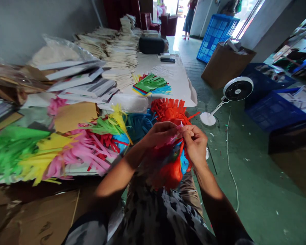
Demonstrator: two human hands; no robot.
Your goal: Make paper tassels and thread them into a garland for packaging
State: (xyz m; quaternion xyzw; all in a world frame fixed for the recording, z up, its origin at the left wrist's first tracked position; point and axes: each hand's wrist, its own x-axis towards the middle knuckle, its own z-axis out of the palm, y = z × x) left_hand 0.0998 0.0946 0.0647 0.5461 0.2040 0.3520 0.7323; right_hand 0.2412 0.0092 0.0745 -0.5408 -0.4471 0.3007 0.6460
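Note:
Over my lap hangs a bundle of tissue-paper tassels (172,170), mostly red with some blue and green. My left hand (163,132) pinches its gathered top, where a bit of pink and white shows. Close beside it, my right hand (195,139) is closed at the same spot, thumb and fingers pressed together. What exactly lies between the fingertips is too small to make out. Just beyond my hands, red fringed paper (169,110) rests at the table's edge, with dark blue fringed paper (140,126) to its left.
Green, yellow and pink fringed paper (84,149) covers the table's near left. Farther back are a clear plastic tray (129,103), fringed sheets (153,83), paper stacks (112,47) and a phone (167,60). A white fan (237,90) stands right, near blue crates (280,109). A person (190,18) stands far off.

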